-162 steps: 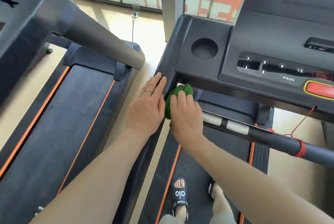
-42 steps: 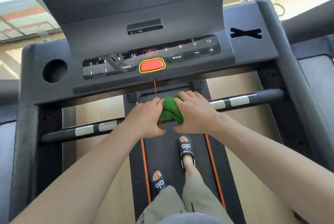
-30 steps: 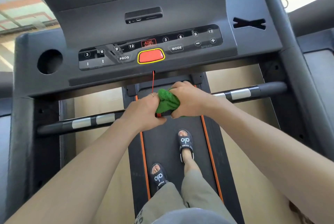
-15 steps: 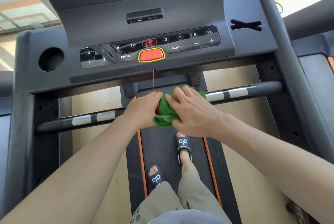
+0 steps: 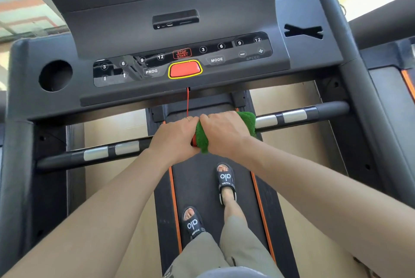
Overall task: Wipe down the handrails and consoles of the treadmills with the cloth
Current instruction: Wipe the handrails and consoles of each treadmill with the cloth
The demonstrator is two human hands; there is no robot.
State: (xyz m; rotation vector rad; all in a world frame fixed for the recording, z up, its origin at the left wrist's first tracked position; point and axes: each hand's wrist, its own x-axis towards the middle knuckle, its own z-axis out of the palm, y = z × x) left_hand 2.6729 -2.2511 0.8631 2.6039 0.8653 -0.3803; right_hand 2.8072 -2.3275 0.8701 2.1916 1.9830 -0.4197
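The right hand (image 5: 226,134) curled over a green terry cloth (image 5: 203,140) wrapped on the black crossbar handrail (image 5: 325,110); the left hand (image 5: 174,138) gripped the bar beside it, apparently touching. Bare bar ran free towards both ends. The grey console (image 5: 303,60) read PROG, MODE, STOP START, SPEED.

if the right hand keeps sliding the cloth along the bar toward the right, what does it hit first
Probably the nearer silver grip plate just past the green cloth that the right hand wraps around the crossbar; beyond it lies a second plate, then the upright.
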